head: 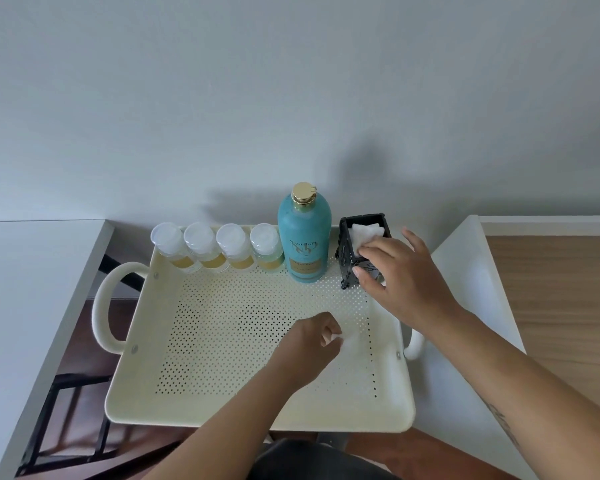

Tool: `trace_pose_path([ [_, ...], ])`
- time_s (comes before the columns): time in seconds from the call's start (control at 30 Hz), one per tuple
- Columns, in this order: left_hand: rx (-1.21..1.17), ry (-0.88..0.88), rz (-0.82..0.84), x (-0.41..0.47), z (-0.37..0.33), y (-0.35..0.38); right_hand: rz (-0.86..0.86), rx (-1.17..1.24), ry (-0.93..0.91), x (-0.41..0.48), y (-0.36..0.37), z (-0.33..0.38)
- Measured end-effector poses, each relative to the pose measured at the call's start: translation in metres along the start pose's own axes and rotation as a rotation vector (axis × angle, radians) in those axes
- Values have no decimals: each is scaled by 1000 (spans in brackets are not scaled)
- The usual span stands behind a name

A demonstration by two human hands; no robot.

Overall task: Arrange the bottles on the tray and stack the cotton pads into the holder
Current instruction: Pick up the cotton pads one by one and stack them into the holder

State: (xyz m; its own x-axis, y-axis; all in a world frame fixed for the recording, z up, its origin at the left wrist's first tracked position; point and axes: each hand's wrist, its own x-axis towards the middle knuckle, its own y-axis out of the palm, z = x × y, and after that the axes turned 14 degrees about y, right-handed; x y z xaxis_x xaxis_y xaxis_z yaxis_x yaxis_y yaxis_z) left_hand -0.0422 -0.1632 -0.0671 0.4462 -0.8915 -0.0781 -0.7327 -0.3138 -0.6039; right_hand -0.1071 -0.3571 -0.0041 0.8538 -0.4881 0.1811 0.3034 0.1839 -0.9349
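A cream perforated tray [194,407] with side handles holds everything. Along its far edge stand several small clear bottles [201,249] with white caps and yellow liquid, then a tall teal bottle [304,237] with a gold cap. At the far right corner sits a black square holder [349,251] with white cotton pads [366,233] in it. My right hand [400,275] rests on the holder, fingers spread, fingertips pressing the top pad. My left hand [312,344] is over the tray floor, pinching a white cotton pad [347,339] that lies with other pads.
The tray rests across a gap between two white tabletops, one at the left [18,306] and one at the right [465,271]. Brown floor and a black frame [63,410] show below. A plain wall rises behind. A wooden surface [561,306] lies at far right.
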Motion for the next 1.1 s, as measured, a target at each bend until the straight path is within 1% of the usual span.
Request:
trace_pose_path([
  [0.17, -144, -25, -110, 4, -8, -22, -40, 51, -25, -2, 0, -2],
  [0.23, -190, -39, -151, 8, -13, -29, -107, 94, -29, -6, -2, -1],
  [0.3, -224, -39, -188, 12, -19, -36, -215, 141, -17, -13, -5, 2],
  [0.37, -279, -33, -224, 17, -25, -43, -261, 207, 37, -24, -9, 9],
  [0.43, -347, -17, -255, 21, -33, -48, -192, 340, 136, -35, -12, 19],
  [0.53, -451, 8, -280, 27, -45, -57, -63, 586, 349, -45, -16, 30],
  [0.6, -498, 26, -283, 31, -51, -61, -19, 685, 442, -44, -19, 32],
  [0.8, -599, 65, -261, 41, -61, -68, 90, 852, 601, -34, -27, 29],
  [0.9, -647, 58, -279, 43, -60, -68, 171, 913, 635, -29, -28, 27],
  [1.0, -607, 23, -301, 39, -53, -66, 119, 872, 631, -18, -33, 24],
  [1.1, -412, -65, -311, 29, -37, -61, 34, 854, 651, -1, -39, 18],
])
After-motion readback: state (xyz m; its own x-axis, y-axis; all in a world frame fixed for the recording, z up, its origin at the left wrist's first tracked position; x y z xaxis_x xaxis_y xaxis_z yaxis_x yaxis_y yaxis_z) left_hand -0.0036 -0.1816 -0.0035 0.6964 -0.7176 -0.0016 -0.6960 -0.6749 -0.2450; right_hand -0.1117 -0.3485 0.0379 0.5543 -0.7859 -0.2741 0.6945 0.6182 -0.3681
